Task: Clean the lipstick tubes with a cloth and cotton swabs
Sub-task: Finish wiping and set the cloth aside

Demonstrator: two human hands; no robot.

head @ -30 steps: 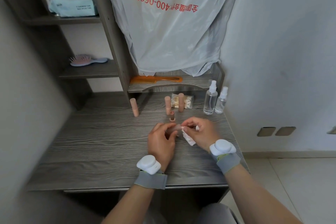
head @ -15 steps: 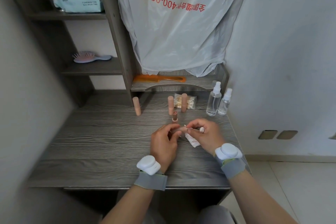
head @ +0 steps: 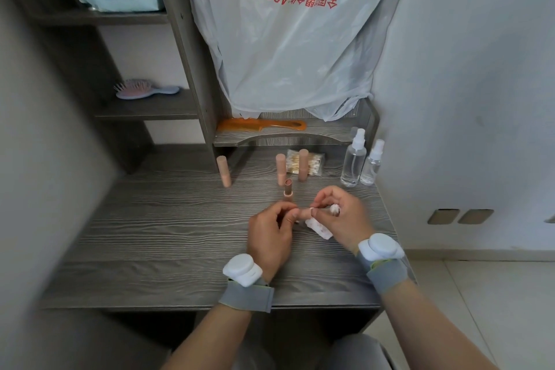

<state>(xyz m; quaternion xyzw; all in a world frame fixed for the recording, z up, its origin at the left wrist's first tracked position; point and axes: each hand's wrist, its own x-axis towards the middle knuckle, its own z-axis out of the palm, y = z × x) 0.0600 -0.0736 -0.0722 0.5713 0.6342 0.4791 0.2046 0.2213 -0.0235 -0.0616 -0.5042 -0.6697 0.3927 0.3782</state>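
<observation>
Grey wood desk (head: 150,234). Lipstick cap (head: 304,213) pinched in left hand (head: 270,237); right hand (head: 342,216) clamped on cloth (head: 318,227), wiping it. Open lipstick tube (head: 288,189) stands just beyond the left fingers; judged risk: a nudge topples it, smearing.

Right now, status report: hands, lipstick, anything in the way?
Left hand grips cap. Right hand wipes it with cloth. Open lipstick upright just behind. Nothing blocking.
</observation>
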